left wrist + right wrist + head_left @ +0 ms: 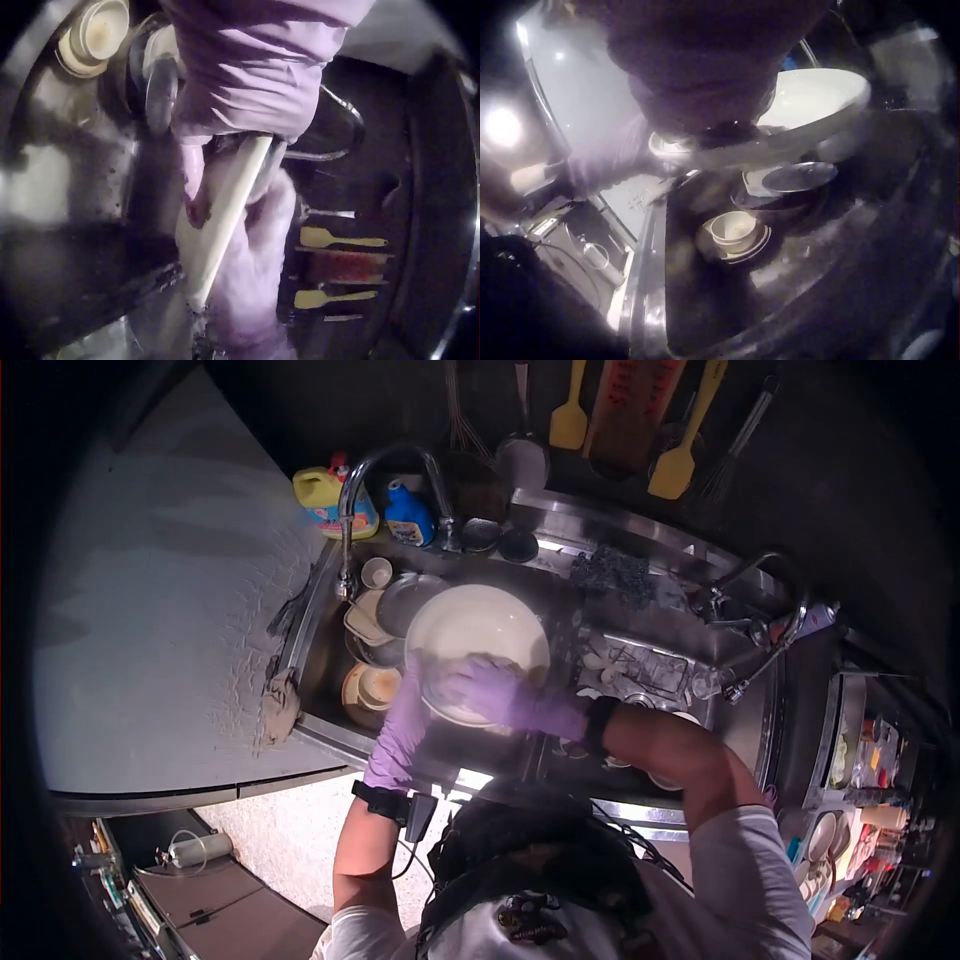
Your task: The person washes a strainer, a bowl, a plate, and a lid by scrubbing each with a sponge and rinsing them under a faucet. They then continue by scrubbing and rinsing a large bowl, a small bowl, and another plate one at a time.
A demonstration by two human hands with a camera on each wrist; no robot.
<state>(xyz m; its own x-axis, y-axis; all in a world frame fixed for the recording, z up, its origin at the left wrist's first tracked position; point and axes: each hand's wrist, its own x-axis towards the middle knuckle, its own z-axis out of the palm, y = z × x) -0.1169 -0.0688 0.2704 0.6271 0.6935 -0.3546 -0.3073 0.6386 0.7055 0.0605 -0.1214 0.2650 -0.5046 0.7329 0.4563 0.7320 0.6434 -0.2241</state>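
A large white bowl is held tilted over the left basin of the sink. My left hand, in a purple glove, grips its near-left rim; in the left wrist view the thumb lies along the underside. The right hand, gloved the same way, reaches across and presses its extended fingers on the bowl's inner face near the lower rim. Motion blurs those fingers. A greyish patch shows between the two hands in the left wrist view; I cannot tell what it is. The right wrist view shows the bowl's outer side.
Beneath the bowl, the left basin holds small bowls, a cup and a round metal pan. A tap arches above them. Several items fill the right basin around a wire rack. Bottles stand behind the sink.
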